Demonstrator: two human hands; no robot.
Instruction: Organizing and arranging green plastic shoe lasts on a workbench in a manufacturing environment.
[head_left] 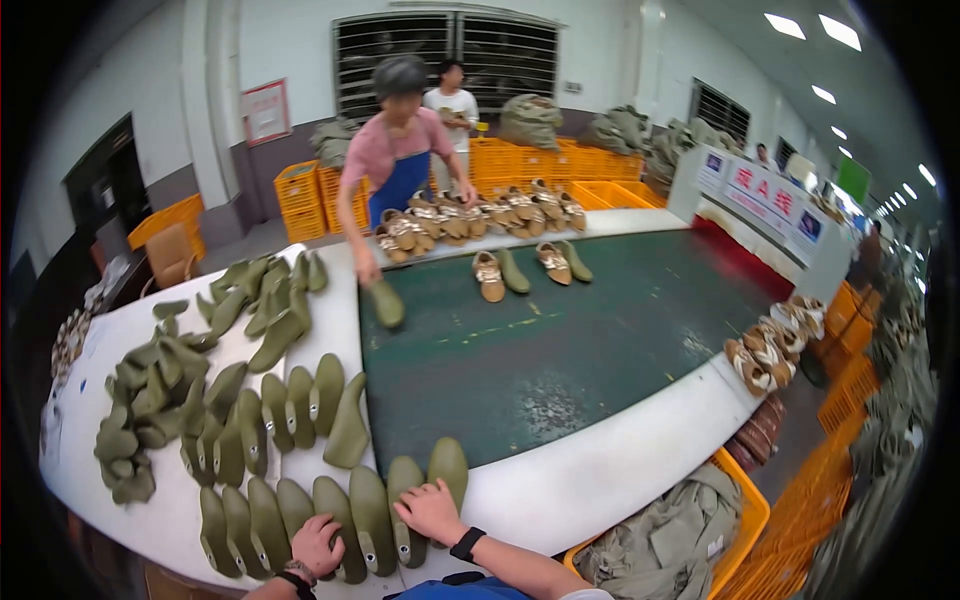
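Down at the near edge, two hands rest on a row of olive-green shoe lasts.

Both lie palm-down with fingers spread and curled lightly, gripping nothing: the left hand (317, 543) sits on the lasts toward the middle of the near row of lasts (300, 515), and the right hand (432, 510) presses on the tops of the two at the row's right end (a black wristband shows on each wrist). That row stands upright on the white table rim (590, 480), just beside the dark green conveyor belt (560, 350). More green lasts (200, 400) stand and lie heaped to the left. Across the belt, a person in a blue apron (395, 170) holds one last at the belt's far corner, with tan shoes (470, 215) lined up behind. An orange crate of olive fabric (670, 545) sits lower right.
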